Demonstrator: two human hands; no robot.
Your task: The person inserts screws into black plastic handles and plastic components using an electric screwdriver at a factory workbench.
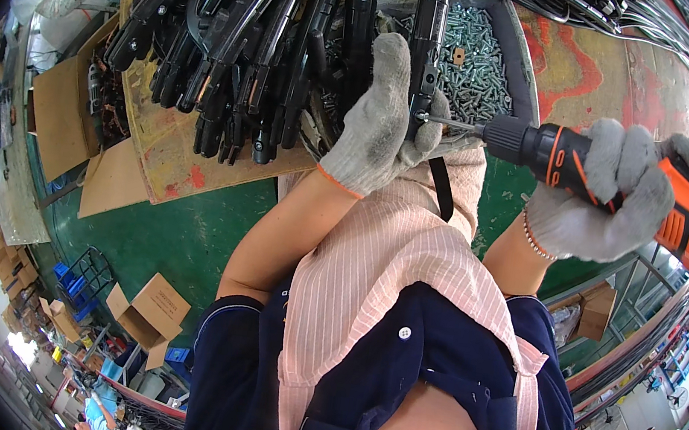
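Observation:
My left hand, in a grey knit glove, is closed round the lower end of a black bar. Its thumb side lies along the left of the bar and fingertips show at the right. In my gloved right hand is an orange and black power screwdriver, held level. Its bit points left and meets a small screw at the bar's end. Behind the bar, a grey tray holds many loose silver screws and a small tan piece.
A heap of black bars covers the left of the worn table. Black cables lie at the far right. Open cardboard boxes stand on the green floor. Another person is at the lower left.

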